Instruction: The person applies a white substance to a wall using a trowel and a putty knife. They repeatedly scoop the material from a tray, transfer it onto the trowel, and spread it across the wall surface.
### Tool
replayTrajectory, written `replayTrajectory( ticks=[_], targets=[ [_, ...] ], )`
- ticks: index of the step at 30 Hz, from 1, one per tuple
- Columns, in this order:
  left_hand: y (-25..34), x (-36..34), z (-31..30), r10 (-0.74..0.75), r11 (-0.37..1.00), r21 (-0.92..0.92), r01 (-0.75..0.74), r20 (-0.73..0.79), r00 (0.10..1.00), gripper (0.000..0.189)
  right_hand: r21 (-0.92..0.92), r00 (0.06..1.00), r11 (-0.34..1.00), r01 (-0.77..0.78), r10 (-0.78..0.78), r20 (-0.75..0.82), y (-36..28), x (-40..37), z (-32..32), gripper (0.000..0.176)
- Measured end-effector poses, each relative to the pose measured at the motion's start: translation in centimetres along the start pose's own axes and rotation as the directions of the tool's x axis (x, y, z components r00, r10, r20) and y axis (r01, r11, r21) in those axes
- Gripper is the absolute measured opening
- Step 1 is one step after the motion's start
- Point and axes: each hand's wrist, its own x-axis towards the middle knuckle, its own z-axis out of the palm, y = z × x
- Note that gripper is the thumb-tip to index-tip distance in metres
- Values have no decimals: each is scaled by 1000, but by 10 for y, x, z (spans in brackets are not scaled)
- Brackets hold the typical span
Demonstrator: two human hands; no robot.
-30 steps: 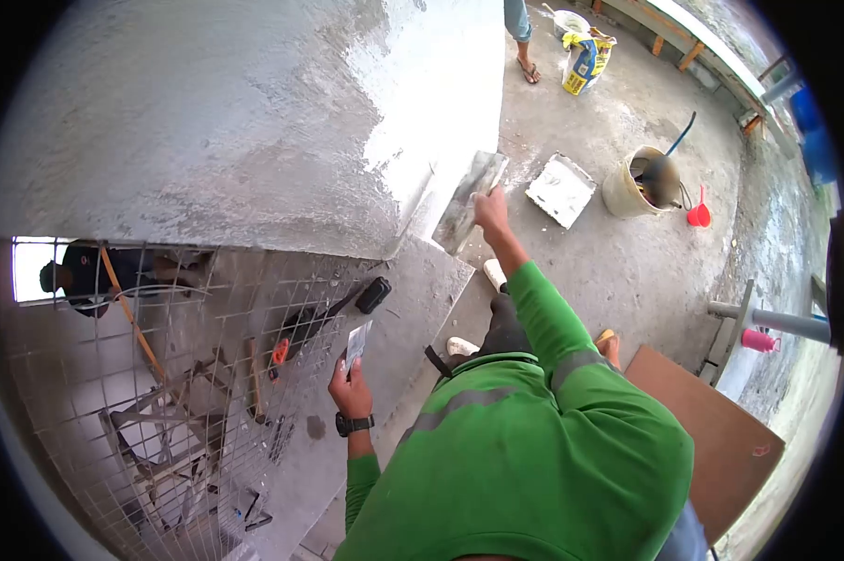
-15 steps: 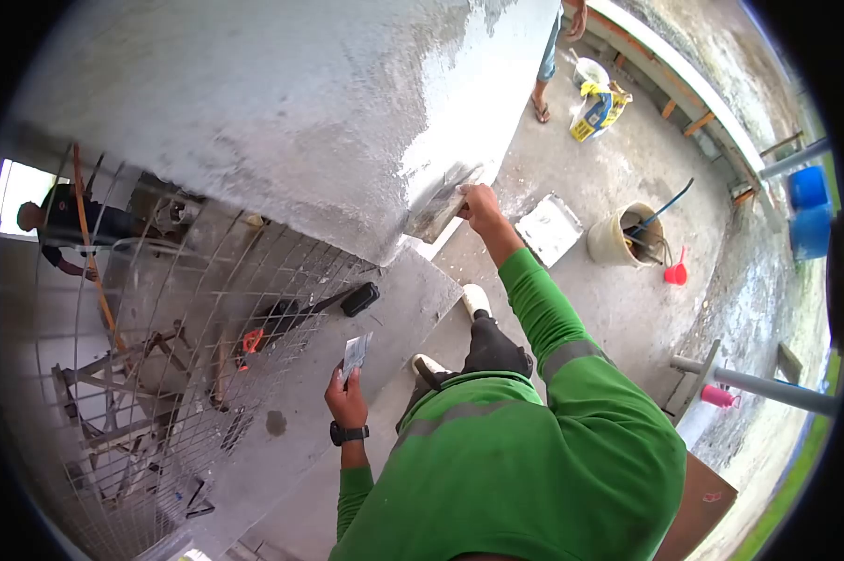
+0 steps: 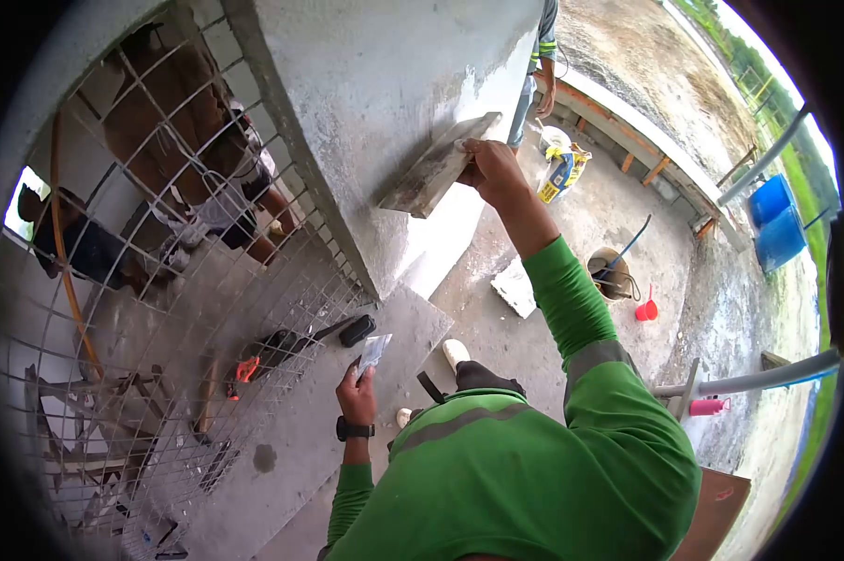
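Right fingers [image 3: 475, 159] tight around long, grey-smeared float [image 3: 433, 174]; left fingers [image 3: 367, 377] snug on thin, flat, shiny scraper [image 3: 375, 350].

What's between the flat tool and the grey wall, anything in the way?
Nothing visible. The right grip holds the flat tool right up at the grey wall, though I can't tell whether its whole edge touches.
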Motion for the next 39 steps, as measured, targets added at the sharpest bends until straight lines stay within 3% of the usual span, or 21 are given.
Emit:
replayTrajectory(
  ticks=[2, 4, 6, 8, 9, 10, 12, 14, 17, 20, 22, 25, 27, 30, 34, 39],
  targets=[
    [11, 5, 5, 8, 1000, 21, -9, 29, 1000, 27, 19, 999, 999, 34, -35, 37, -15, -15, -3, 26],
    [22, 9, 8, 11, 999, 50, -14, 56, 998, 26, 20, 991, 992, 123, -121, -61, -27, -32, -10, 27],
    [29, 13, 10, 6, 998, 59, -9, 47, 999, 23, -37, 946, 950, 311, -313, -83, -34, -43, -24, 29],
    [42, 16, 8, -29, 998, 59, 27, 32, 999, 25, -167, 790, 787, 593, -609, -67, -24, -7, -60, 28],
    [49, 14, 7, -73, 996, 53, 72, 21, 997, 26, -528, 650, 571, 628, -759, -47, -25, 6, -73, 27],
    [54, 15, 9, -69, 996, 60, 68, 24, 997, 26, -526, 649, 574, 628, -759, -55, -25, 25, -78, 27],
    [64, 17, 10, -26, 998, 53, 27, -19, 999, 24, -820, 552, 429, 379, -816, -172, -20, 58, -77, 26],
    [70, 18, 13, -25, 999, 36, 26, -20, 999, 24, -859, 632, 401, 317, -765, -123, -13, 74, -53, 27],
    [69, 18, 18, -33, 999, 3, 33, -30, 999, 24, -852, 687, 331, 406, -725, 46, 39, 45, 8, 31],
    [73, 25, 28, -51, 998, 25, 51, 4, 999, 24, -792, 685, 309, 526, -706, 180, 66, -13, 11, 33],
    [74, 24, 30, -72, 995, 73, 68, 50, 996, 24, -768, 728, 376, 519, -664, 168, 52, -22, -9, 32],
    [76, 29, 33, -110, 993, -21, 113, 107, 988, 28, -818, 663, 427, 386, -745, -76, 13, 37, -54, 29],
    [77, 28, 31, -106, 994, -24, 109, 93, 990, 28, -897, 554, 324, 301, -825, -112, -12, 95, -82, 28],
    [74, 20, 23, -97, 995, 4, 97, 46, 994, 29, -909, 561, 327, 260, -817, -134, -22, 139, -89, 30],
    [69, 12, 10, -78, 997, -7, 78, -32, 996, 27, -927, 617, 304, 221, -779, -109, -12, 112, -52, 32],
    [67, 10, -8, -38, 997, 62, 37, 7, 999, 29, -908, 620, 275, 317, -784, -21, 12, 49, -9, 28]
  ],
)
